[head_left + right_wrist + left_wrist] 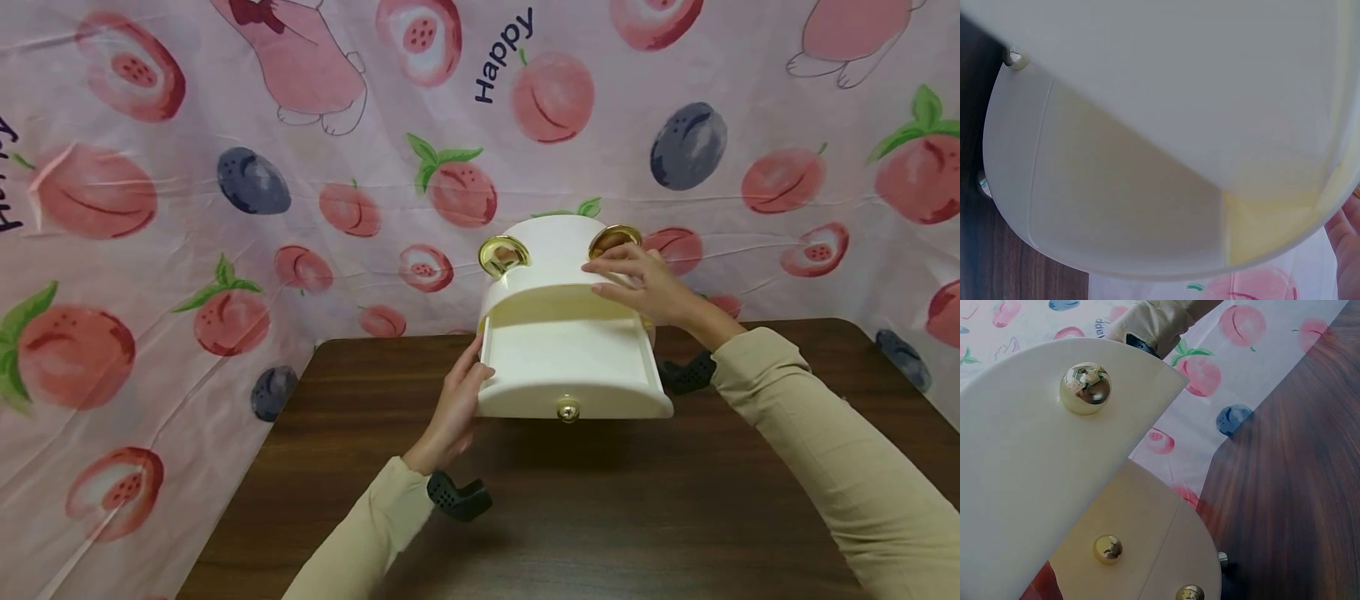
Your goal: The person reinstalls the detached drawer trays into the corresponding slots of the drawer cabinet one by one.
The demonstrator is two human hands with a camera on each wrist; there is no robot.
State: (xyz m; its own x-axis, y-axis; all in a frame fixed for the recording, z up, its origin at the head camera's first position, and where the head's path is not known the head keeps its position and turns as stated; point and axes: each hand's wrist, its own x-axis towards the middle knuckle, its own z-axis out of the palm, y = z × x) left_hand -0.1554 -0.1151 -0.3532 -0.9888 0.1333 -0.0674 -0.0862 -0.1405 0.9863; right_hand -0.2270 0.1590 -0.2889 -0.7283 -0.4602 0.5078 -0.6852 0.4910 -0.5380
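A white cabinet (pixel 558 250) with a rounded top carries two gold dish-like ears. Its top drawer (pixel 566 354) is pulled far out and has a bare inside and a gold ball knob (pixel 567 409). My left hand (pixel 456 408) grips the drawer's left side near the front, thumb over the edge; a fingertip (pixel 1044 584) shows beneath the drawer in the left wrist view. My right hand (pixel 637 279) rests with loosely bent fingers on the cabinet's top right, beside the right gold ear (pixel 615 239). Lower gold knobs (pixel 1108 549) sit on the front below.
The cabinet stands on a dark wooden table (pixel 337 500), near its back edge. Behind and to the left hangs a pink fruit-print cloth (pixel 187 192). Dark wrist mounts (pixel 459 497) stick out from both sleeves.
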